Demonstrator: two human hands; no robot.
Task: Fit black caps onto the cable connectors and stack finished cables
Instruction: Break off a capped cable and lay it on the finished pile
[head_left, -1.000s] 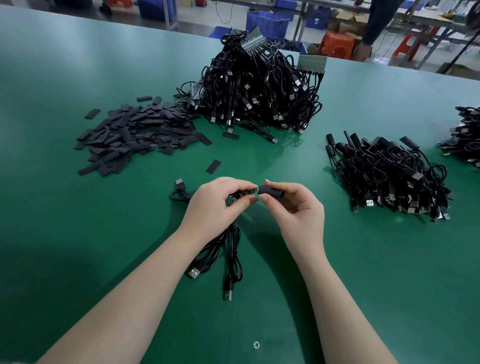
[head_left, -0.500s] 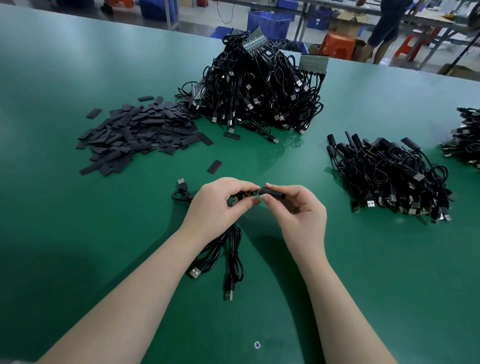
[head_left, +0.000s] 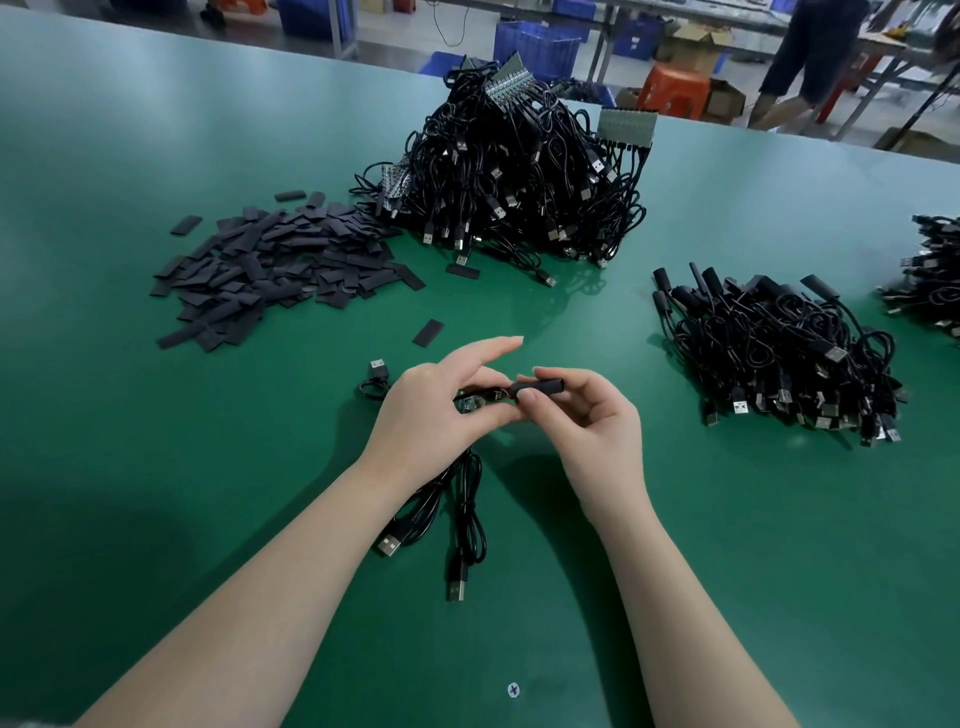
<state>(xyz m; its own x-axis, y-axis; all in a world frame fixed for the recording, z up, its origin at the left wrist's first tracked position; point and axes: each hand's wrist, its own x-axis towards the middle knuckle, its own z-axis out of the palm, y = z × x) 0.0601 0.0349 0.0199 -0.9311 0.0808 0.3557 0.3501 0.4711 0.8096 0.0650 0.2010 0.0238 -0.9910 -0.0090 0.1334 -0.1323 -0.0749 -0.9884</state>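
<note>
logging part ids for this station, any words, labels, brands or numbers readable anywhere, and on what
None can be read.
USB plugs in the finished cable stack: pale marks, too small to read.
Cardboard box behind the table: no legible print.
Black cap: blank.

Green worktop (head_left: 156, 493), plain and faintly glossy. Flat caps (head_left: 270, 275) in matt black, heaped. Unfinished cables (head_left: 519, 171) black with silver plugs and grey-green board strips. Finished cables (head_left: 769, 353) black all over, silver only at the plug tips. Cap (head_left: 540, 387) at the fingers black; small board (head_left: 470, 402) beside it green with a touch of copper. Crates (head_left: 537, 44) behind blue, stool (head_left: 675, 88) orange-red, boxes (head_left: 696, 41) brown.
</note>
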